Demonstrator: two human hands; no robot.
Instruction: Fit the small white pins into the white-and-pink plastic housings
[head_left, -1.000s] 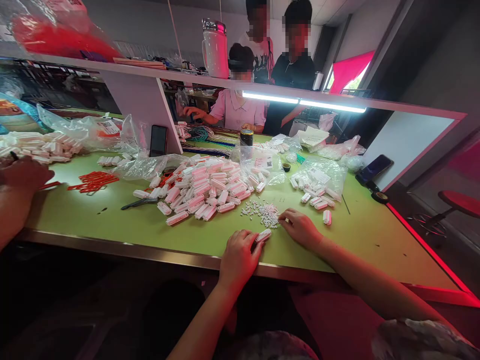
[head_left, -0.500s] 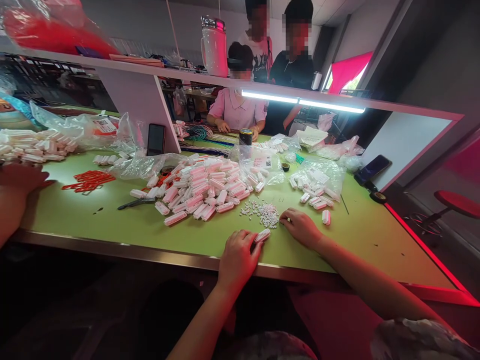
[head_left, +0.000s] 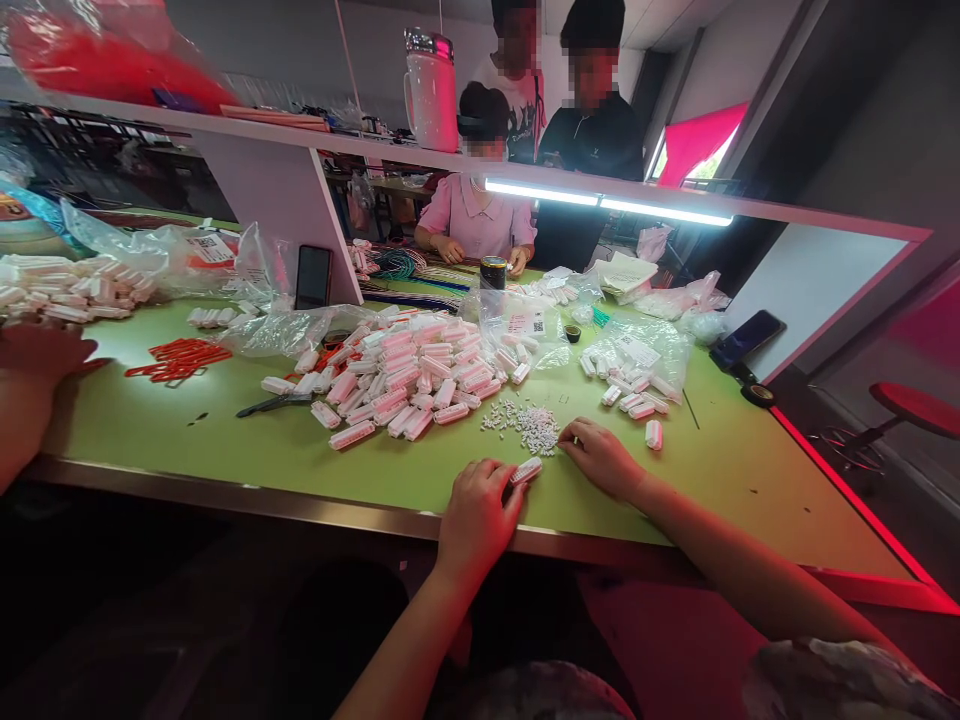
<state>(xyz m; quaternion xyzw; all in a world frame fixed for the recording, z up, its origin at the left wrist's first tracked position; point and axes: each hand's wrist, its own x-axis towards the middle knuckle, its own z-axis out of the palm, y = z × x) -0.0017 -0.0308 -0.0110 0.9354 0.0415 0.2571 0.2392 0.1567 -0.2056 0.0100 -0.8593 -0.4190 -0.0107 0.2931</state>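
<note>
Your left hand (head_left: 475, 515) rests on the green table (head_left: 225, 440) near its front edge, fingers closed around a small white connector block (head_left: 526, 470) that sticks out past the fingertips. Your right hand (head_left: 602, 457) lies just beside it, fingertips pinched together at the edge of a scatter of tiny white pieces (head_left: 525, 425); whether a piece sits between them, you cannot tell. Behind the scatter, a large heap of white blocks (head_left: 405, 375). Tweezers (head_left: 274, 405) lie left of the heap. A co-worker's hand (head_left: 41, 350) rests at the table's far left, beside red strips (head_left: 178, 360).
</note>
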